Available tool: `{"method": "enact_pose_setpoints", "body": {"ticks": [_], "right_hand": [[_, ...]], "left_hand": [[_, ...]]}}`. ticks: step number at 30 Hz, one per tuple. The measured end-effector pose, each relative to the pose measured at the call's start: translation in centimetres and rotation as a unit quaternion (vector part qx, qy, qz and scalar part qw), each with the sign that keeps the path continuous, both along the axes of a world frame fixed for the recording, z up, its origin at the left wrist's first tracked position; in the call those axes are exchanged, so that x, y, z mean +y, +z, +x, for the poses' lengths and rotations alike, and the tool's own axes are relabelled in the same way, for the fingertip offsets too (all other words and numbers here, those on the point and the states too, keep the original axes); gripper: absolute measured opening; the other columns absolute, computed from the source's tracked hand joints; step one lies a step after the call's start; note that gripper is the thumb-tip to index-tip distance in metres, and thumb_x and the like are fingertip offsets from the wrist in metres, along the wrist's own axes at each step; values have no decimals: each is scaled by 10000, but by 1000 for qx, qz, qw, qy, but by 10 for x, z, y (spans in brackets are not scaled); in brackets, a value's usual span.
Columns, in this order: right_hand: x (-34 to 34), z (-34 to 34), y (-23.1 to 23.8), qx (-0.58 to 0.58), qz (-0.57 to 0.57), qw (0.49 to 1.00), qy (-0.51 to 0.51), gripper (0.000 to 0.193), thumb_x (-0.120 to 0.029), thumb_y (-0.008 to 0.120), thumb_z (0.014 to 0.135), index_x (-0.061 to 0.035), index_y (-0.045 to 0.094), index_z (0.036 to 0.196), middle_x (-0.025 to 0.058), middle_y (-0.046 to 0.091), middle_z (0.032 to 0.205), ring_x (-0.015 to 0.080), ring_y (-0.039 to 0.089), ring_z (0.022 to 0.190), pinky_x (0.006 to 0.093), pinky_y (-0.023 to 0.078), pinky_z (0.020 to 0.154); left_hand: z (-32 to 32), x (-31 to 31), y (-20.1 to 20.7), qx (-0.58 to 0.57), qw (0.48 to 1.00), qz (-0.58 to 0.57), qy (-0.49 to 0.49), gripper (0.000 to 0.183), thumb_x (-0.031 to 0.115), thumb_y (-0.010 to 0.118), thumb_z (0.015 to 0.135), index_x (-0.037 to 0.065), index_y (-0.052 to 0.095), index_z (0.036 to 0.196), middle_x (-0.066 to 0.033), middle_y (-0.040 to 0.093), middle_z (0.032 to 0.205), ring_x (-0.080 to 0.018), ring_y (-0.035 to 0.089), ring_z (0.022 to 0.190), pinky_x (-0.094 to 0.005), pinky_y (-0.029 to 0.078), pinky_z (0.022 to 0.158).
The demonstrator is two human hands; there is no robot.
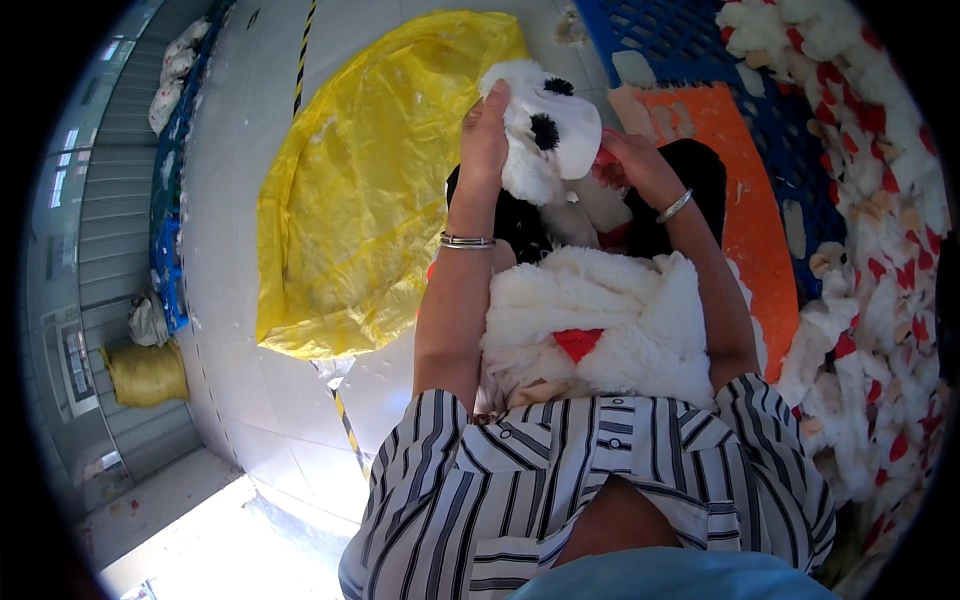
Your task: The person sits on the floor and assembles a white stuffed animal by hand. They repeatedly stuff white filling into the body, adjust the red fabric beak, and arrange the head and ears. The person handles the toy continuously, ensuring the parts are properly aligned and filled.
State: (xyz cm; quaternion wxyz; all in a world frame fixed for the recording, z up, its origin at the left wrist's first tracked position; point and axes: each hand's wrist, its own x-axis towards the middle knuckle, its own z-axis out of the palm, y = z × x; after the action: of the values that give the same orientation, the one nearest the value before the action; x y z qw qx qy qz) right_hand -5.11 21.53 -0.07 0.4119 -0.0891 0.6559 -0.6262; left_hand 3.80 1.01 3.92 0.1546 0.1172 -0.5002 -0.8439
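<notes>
A white fluffy plush piece point(575, 140) with two black fuzzy patches and a smooth rounded edge is held up over my knees. My left hand point(487, 135) is closed on its left side, the thumb lying along the fur. At the right edge of the piece, my right hand point(640, 168) has its fingers closed around a small red thing point(604, 157), mostly hidden by the fingers, so I cannot tell its kind. Across my lap lies a heap of white plush pieces point(630, 300), with a red triangular patch point(578, 343) showing on it.
A large yellow plastic bag point(340, 220) lies spread on the tiled floor to the left. An orange sheet point(755, 200) and a blue plastic pallet point(660, 40) are at the right, beside a big pile of white and red plush pieces point(880, 250). A yellow sack point(147, 374) stands far left.
</notes>
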Motion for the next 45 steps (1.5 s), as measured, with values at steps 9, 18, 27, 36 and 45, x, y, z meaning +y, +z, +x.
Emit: {"method": "enact_pose_setpoints", "body": {"ticks": [9,18,27,36,45], "right_hand": [[14,-42,56,168,-366,912,-72,384,-359,576,974,-34,627,1171,95,690,1038,187,655,923,323,505,786],[-13,-21,-16,242,16,969,46,465,-363,644,847,27,679,1100,150,713,1001,231,680,942,352,509,853],[-10,-75,-73,379,170,909,-43,419,-330,498,927,-15,662,1151,219,678,1130,285,666,1002,362,508,866],[11,-40,-84,-241,-301,921,49,283,-212,455,981,-67,628,1151,72,667,1023,206,653,937,314,524,862],[2,-34,-59,-88,-359,929,12,221,-127,526,965,-26,601,1146,57,658,1066,166,641,966,294,531,855]], "left_hand": [[-6,18,2,-175,860,-444,-184,542,343,686,909,-32,558,1279,-103,654,1216,-200,600,1086,-325,448,971],[-11,-21,-2,56,998,22,1,467,327,448,1026,20,442,1378,-103,546,1317,-246,511,1231,-405,393,1061],[-12,43,-30,-116,906,-400,-73,820,353,686,866,32,279,1501,-194,398,1452,-291,427,1327,-404,375,1088],[7,77,-2,103,830,-528,-145,497,19,550,864,37,489,1358,-140,584,1239,-276,539,1139,-344,463,971],[7,52,3,-46,917,-384,-98,283,6,519,901,-17,587,1175,14,542,730,-43,498,587,-224,461,570]]}}
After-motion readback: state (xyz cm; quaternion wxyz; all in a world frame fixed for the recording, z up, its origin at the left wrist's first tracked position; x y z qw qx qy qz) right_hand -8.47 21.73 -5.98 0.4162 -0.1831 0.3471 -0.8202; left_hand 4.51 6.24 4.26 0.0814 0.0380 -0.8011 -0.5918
